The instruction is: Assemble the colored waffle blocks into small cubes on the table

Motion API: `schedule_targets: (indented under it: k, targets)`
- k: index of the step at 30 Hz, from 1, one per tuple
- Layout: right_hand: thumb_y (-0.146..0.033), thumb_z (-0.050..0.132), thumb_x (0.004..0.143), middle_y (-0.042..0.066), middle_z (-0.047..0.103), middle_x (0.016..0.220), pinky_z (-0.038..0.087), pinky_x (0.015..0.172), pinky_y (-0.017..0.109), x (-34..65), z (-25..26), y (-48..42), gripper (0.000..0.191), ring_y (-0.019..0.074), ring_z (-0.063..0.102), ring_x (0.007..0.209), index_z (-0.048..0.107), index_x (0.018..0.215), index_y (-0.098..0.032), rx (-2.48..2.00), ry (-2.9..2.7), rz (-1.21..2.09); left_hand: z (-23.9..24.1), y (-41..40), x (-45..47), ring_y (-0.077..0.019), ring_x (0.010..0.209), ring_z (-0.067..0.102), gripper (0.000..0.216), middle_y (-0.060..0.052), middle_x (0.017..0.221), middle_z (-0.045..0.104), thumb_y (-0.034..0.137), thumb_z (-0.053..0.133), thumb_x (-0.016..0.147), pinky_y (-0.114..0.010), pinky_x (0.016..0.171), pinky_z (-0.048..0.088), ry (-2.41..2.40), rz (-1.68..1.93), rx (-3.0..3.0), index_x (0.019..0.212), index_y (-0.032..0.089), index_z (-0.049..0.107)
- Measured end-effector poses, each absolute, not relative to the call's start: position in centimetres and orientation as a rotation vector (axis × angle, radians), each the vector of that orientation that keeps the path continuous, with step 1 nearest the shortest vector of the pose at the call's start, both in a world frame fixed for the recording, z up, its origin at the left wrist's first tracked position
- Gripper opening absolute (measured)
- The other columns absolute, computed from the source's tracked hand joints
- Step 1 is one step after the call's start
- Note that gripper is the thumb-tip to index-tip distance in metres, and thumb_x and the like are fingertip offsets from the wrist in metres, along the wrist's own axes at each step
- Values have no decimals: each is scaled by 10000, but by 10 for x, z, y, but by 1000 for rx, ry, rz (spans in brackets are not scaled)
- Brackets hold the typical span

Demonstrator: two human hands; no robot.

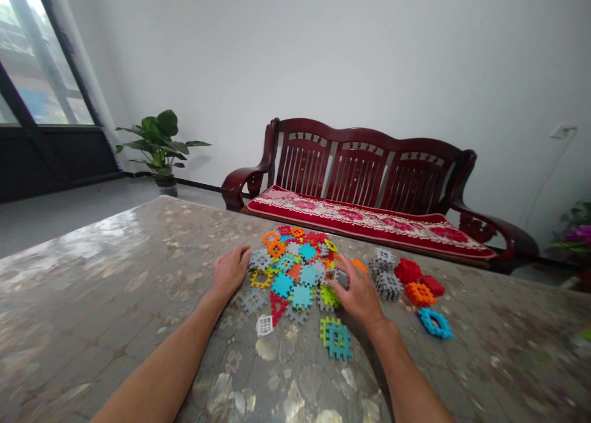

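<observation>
A heap of flat plastic waffle-grid pieces [295,264] in blue, orange, red, grey, yellow and green lies on the marbled table [115,287]. My left hand [230,270] rests at the heap's left edge, fingers curled loosely against a grey piece [260,260]. My right hand [357,294] reaches over the heap's right side, its fingers pinching a small grey-white piece [329,277]. A joined green and blue piece [337,337] lies just in front of my right hand. A white piece [265,325] and a red triangle [277,305] lie near the table's front.
Sorted stacks stand right of the heap: grey [386,274], red [415,274], orange [419,294], and a blue ring piece [435,323]. Behind the table stands a dark wooden bench with a red cushion [369,220]. A potted plant [159,146] stands by the window.
</observation>
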State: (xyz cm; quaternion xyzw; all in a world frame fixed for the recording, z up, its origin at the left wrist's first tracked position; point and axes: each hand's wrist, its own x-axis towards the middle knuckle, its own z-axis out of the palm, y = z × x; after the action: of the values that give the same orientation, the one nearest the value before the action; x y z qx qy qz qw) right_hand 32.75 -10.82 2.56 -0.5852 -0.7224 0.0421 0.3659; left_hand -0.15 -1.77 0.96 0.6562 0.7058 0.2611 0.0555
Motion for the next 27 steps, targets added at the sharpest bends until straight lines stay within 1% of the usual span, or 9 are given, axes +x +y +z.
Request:
schedule_targets:
  k: [4,8,10,13,16,23,27]
  targets:
    - [-239,642,789,74,703,1217,452,1036,441,335,22,-108,664,252,632,1152,477,1432,-234,-1580,-1880,190,10,-17,-2,-231,1124,655,415,-63,1210,727,367,366,959,-355,1010,449,2128,796,1992,1191,220,677]
    - [-282,687,765,94,649,1316,419,1069,448,332,20,-108,681,278,592,1218,498,1416,-223,-1659,-1919,190,9,-17,-3,-239,1121,656,431,-73,1217,722,371,354,960,-361,1005,454,2120,793,2003,1196,210,677]
    - [-291,695,763,104,632,1338,416,1066,445,331,20,-108,653,286,584,1222,529,1390,-220,-1677,-1937,162,9,-17,-3,-236,1119,656,430,-68,1220,721,376,353,960,-355,1003,454,2117,792,2012,1184,216,683]
    - [-297,684,778,93,664,1287,442,1026,426,333,19,-106,586,276,612,1169,568,1349,-235,-1688,-1936,153,9,-17,-3,-230,1098,663,418,-56,1194,734,373,363,955,-341,987,462,2129,783,2019,1164,233,696]
    - [-301,679,793,81,686,1248,453,1005,412,334,17,-105,560,265,626,1141,575,1339,-240,-1671,-1938,160,11,-18,-2,-229,1085,667,419,-52,1170,743,371,365,950,-338,978,467,2140,774,2024,1150,236,707]
    - [-325,686,802,67,724,1153,462,974,414,331,18,-108,605,269,640,1087,534,1381,-239,-1666,-1928,112,10,-18,-2,-234,1094,667,420,-49,1167,745,361,361,945,-347,985,468,2119,792,2035,1146,239,709]
    - [-322,676,802,57,722,1155,460,980,403,339,27,-108,618,252,638,1092,519,1395,-244,-1643,-1866,115,7,-16,-5,-245,1106,663,453,-68,1198,730,377,335,954,-356,990,465,2109,784,2046,1178,213,694]
